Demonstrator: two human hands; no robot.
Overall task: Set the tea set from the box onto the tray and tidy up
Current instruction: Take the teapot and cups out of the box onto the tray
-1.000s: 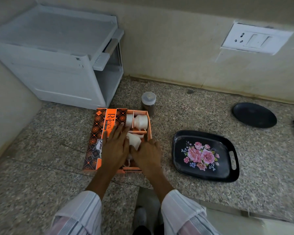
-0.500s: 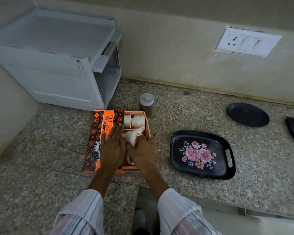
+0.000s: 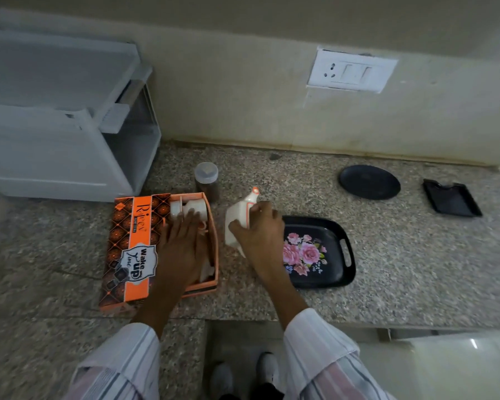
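Note:
An orange patterned box (image 3: 133, 249) lies open on the granite counter, with white cups (image 3: 195, 209) showing at its far end. My left hand (image 3: 182, 243) rests flat inside the box, fingers spread over the pieces. My right hand (image 3: 260, 235) grips a white teapot (image 3: 237, 220) with orange trim, held in the air between the box and the tray, spout pointing away. The black tray (image 3: 341, 226) with pink roses lies just right of that hand, partly hidden by it.
A small jar (image 3: 206, 179) with a clear lid stands behind the box. A white plastic rack (image 3: 61, 134) fills the back left. A round black plate (image 3: 369, 181) and a small black rectangular dish (image 3: 452, 201) lie at the back right. The counter's front edge runs below my arms.
My right hand has lifted the teapot out of the box and carried it right, toward the tray. My left hand stays in the box.

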